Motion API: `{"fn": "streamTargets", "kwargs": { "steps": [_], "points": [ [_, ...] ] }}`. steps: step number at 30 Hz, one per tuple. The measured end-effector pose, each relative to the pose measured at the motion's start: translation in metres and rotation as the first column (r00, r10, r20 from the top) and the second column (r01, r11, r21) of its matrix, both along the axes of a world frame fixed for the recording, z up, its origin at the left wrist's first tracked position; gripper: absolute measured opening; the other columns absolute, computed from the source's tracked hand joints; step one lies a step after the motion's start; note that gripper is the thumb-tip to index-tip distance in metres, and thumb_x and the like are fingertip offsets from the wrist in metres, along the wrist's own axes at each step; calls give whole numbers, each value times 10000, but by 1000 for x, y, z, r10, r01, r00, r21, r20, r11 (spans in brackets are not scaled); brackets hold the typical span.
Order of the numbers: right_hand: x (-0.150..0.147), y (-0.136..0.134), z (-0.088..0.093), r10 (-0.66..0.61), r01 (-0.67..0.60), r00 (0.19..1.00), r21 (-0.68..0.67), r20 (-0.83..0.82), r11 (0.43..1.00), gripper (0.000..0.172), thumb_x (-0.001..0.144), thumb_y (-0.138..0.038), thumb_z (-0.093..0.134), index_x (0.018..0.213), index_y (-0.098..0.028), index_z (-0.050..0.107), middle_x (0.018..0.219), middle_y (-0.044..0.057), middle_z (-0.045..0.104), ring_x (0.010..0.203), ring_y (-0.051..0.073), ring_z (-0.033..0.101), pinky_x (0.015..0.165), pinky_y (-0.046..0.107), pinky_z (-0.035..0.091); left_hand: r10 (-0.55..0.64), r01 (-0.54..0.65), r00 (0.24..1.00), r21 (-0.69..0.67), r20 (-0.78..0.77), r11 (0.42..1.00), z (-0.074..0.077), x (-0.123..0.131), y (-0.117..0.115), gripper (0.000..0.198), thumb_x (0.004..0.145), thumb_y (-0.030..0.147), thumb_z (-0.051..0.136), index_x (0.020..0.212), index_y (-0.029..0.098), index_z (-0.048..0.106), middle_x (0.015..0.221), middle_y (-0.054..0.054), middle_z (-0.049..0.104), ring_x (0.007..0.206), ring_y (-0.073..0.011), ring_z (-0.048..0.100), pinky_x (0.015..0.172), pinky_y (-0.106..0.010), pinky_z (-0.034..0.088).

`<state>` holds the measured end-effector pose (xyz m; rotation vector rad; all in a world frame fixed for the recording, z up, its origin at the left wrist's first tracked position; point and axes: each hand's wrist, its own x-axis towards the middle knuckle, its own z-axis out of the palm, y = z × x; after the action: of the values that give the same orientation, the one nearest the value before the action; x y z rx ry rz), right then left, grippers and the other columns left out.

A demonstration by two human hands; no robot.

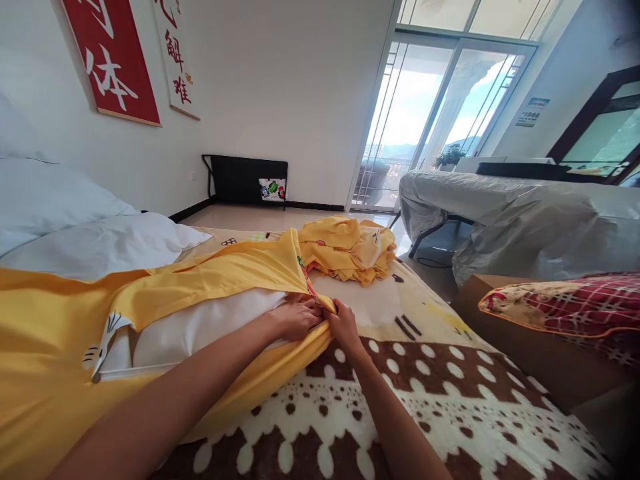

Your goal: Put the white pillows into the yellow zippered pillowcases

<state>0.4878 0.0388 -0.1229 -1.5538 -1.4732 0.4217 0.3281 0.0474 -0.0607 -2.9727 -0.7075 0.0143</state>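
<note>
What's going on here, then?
Someone is handling a yellow fabric cover with both hands. White filling shows through its long opening. The left hand reaches in at the opening's end, its fingertips partly hidden, while the right hand grips the fabric beside it. A crumpled yellow cloth lies just beyond, on a patterned blanket.

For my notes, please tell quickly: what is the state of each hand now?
Left hand: at the gap in the yellow cover; whether it grips cannot be told.
Right hand: closed, holding the yellow cover's edge.
</note>
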Motion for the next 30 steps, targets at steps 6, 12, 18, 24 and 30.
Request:
{"fn": "streamTargets", "kwargs": {
  "steps": [6, 12, 18, 24, 30],
  "points": [
    [-1, -1, 3, -9, 9, 999, -14, 37, 1000, 103, 692, -277, 468, 659, -206, 536, 662, 27, 648, 620, 168, 519, 578, 253, 334, 17, -16, 1000, 35, -17, 999, -10, -5, 0, 437, 883, 160, 441, 1305, 264, 488, 1369, -22, 531, 1263, -208, 425, 1069, -379, 224],
    [-3, -2, 4, -21, 24, 997, -42, 76, 999, 114, 735, -238, 468, 721, -195, 573, 729, 50, 676, 654, 178, 545, 608, 255, 345, 68, -67, 998, 123, -10, 990, -29, 8, 7, 351, 917, 149, 417, 1237, 238, 529, 1331, -49, 548, 1252, -212, 407, 1039, -369, 242],
    [-3, -3, 5, -20, 30, 992, -73, 128, 997, 151, 761, -170, 466, 768, -168, 617, 780, 65, 693, 702, 167, 569, 627, 232, 350, 92, -88, 996, 194, -15, 977, -32, 15, 10, 331, 954, 179, 344, 1204, 194, 561, 1237, -80, 601, 1198, -225, 436, 933, -382, 333],
    [-2, -6, 12, -13, 30, 982, -90, 188, 995, 206, 774, -118, 475, 886, -151, 645, 870, 80, 706, 759, 168, 583, 656, 223, 346, 134, -132, 991, 255, 7, 958, -44, 9, 12, 333, 943, 209, 416, 1260, 230, 518, 1249, -37, 591, 1167, -227, 457, 892, -376, 342],
    [-3, -11, 17, -9, 38, 963, -103, 269, 994, 188, 758, -61, 467, 829, -150, 617, 789, 75, 675, 709, 167, 550, 623, 236, 295, 127, -138, 990, 306, 57, 942, -51, 16, 14, 265, 927, 212, 473, 1162, 242, 591, 1170, -24, 625, 1120, -207, 477, 861, -349, 355]
  ]
}}
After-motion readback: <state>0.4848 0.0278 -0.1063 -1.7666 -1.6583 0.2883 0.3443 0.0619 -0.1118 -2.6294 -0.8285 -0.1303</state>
